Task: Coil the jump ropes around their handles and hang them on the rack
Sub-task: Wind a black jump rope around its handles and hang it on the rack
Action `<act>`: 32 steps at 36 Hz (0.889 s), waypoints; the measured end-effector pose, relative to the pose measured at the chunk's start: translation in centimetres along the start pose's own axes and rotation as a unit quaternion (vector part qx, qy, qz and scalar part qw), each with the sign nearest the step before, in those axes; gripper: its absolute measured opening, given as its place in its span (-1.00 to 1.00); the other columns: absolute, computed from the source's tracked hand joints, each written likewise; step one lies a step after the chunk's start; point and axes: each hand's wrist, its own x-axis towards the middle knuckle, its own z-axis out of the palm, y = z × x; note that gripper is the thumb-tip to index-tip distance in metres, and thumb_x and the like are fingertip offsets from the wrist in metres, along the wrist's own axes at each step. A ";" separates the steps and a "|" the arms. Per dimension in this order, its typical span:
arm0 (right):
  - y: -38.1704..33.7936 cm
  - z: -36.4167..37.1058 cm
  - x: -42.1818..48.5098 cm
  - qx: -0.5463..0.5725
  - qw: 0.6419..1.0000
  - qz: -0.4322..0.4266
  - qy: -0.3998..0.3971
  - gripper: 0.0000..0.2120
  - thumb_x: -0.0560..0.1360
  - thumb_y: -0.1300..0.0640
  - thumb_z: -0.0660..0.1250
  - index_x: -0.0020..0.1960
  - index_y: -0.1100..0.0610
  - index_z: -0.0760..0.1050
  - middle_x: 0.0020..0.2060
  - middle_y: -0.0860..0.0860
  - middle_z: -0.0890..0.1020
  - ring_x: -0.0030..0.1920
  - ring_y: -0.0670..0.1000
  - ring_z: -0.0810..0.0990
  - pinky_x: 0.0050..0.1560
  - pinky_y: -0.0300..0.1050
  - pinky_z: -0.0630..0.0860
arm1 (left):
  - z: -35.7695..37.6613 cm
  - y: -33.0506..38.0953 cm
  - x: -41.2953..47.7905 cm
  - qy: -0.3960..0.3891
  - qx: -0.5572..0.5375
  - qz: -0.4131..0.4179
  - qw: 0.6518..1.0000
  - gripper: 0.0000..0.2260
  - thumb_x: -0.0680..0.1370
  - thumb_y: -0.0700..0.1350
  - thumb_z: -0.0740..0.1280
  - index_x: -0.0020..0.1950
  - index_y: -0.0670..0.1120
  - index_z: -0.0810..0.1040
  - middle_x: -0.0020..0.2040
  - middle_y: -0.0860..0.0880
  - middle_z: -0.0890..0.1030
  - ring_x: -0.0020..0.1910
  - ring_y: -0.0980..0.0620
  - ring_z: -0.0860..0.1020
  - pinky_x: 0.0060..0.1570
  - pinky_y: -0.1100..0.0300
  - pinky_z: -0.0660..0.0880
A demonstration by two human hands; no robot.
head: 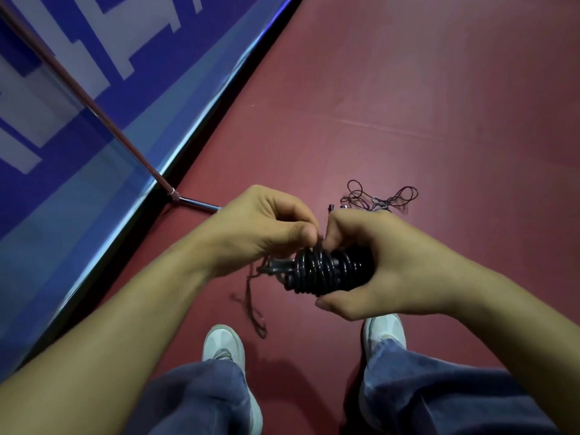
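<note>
The right hand (373,265) curls round the coiled jump rope (320,273), above the shoes (223,343). The left hand (266,227) pinches a strand at the coil's top, and a loose tail (252,306) dangles left of the coil. Just beyond the coil, tangled ropes (381,196) lie on open red floor (439,120). Far left stand a blue panel (94,189) and a metal pole (103,117).

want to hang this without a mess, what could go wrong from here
The coiled bundle looks bulky and uneven; if the pinch of the left hand slips, outer turns may spring loose from the right hand.
The loose tail dangles near the left shoe and could get stepped on.
The tangled rope on the floor ahead could trip them.
</note>
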 end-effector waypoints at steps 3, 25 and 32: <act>0.0 -0.4 -0.1 0.123 0.992 0.000 0.027 -0.56 0.22 0.18 0.64 -0.07 -0.02 0.46 -0.31 0.05 0.63 -0.36 -0.06 0.54 -0.35 -0.16 0.49 | 0.8 -0.8 0.2 0.013 -0.049 -0.006 0.999 -0.67 0.34 0.09 0.50 -0.20 -0.19 0.67 -0.30 -0.24 0.53 -0.33 -0.09 0.43 -0.33 0.14 0.40; 5.8 -4.3 0.7 -0.171 0.963 0.153 0.140 -0.61 0.35 0.01 0.62 -0.07 0.01 0.42 -0.20 -0.12 0.61 -0.19 -0.01 0.56 -0.23 -0.12 0.48 | 2.4 0.0 -0.9 0.038 0.451 0.011 0.892 -0.76 0.64 -0.02 0.29 -0.13 -0.11 0.61 -0.39 -0.09 0.53 -0.39 -0.04 0.45 -0.33 0.02 0.40; 4.0 -2.3 1.0 -0.207 0.972 0.101 -0.052 -0.58 0.27 -0.06 0.67 -0.09 -0.11 0.46 -0.18 -0.15 0.63 -0.17 -0.17 0.59 -0.21 -0.18 0.49 | 0.8 1.0 -0.3 0.084 0.475 0.184 0.856 -0.75 0.52 0.13 0.36 -0.05 0.01 0.75 -0.24 0.07 0.70 -0.25 0.07 0.65 -0.22 0.09 0.57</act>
